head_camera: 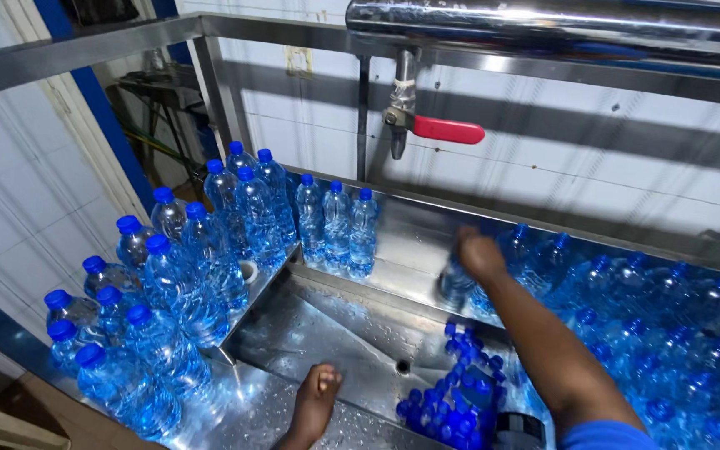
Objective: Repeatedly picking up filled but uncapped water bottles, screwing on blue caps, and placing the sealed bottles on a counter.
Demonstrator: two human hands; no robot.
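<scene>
Stainless sink basin at six o'clock bears my left hand, fingers curled and empty, while my right hand at two o'clock grips a capped water bottle; I judge placement follows, needing a steady upright set-down.

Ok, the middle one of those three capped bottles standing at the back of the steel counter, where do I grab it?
Take the middle bottle by its blue cap and neck, coming from above. It stands upright with bottles tight against both sides, so only the top is free.

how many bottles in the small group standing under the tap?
3 capped bottles stand in a row on the steel ledge, below the red-handled tap. None look hidden.
</scene>
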